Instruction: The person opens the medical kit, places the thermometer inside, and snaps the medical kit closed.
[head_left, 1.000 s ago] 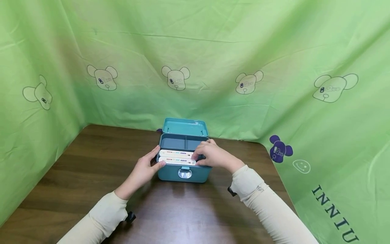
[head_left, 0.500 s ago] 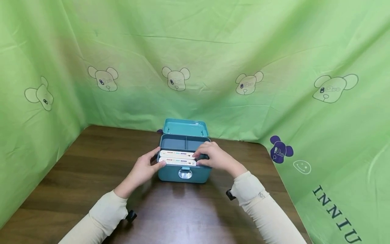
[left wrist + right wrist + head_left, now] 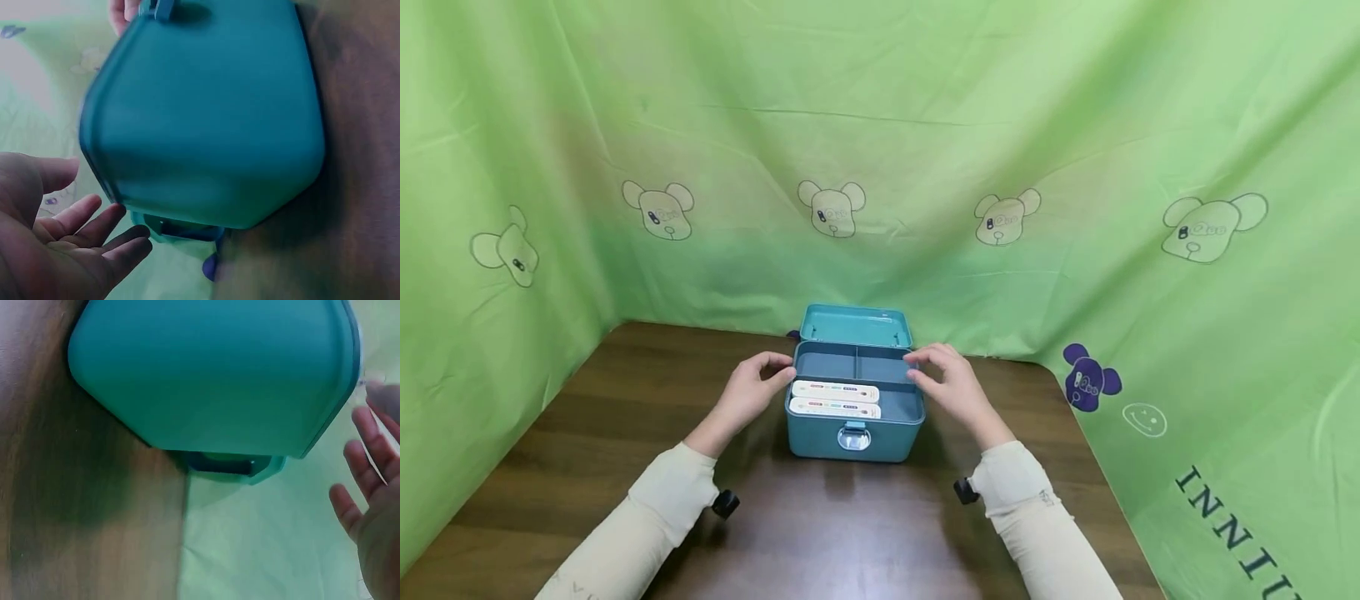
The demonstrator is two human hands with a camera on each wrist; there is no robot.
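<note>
A teal storage box [image 3: 827, 437] stands on the table with its lid [image 3: 856, 323] tipped back. In its front compartment, on the left side, two slim white cases [image 3: 835, 407] lie one behind the other, printed with small coloured marks; what they are I cannot tell. My left hand [image 3: 748, 395] is at the box's left rim, fingers loosely bent and holding nothing. At the right rim my right hand [image 3: 951, 387] hovers with thumb and fingers spread apart, gripping nothing. Both wrist views show the hands' fingers loose beside the box walls.
Behind the white cases is a divided tray [image 3: 827, 364] with two sections. A silver-and-teal latch [image 3: 853, 437] sits on the box front. The brown wooden table [image 3: 700, 350] meets a green printed curtain [image 3: 925, 125] at the back and sides.
My right hand has lifted off the white cases and moved right to the box's right rim. My left thumb has let go of the front case's left end. The cases stay in the compartment.
</note>
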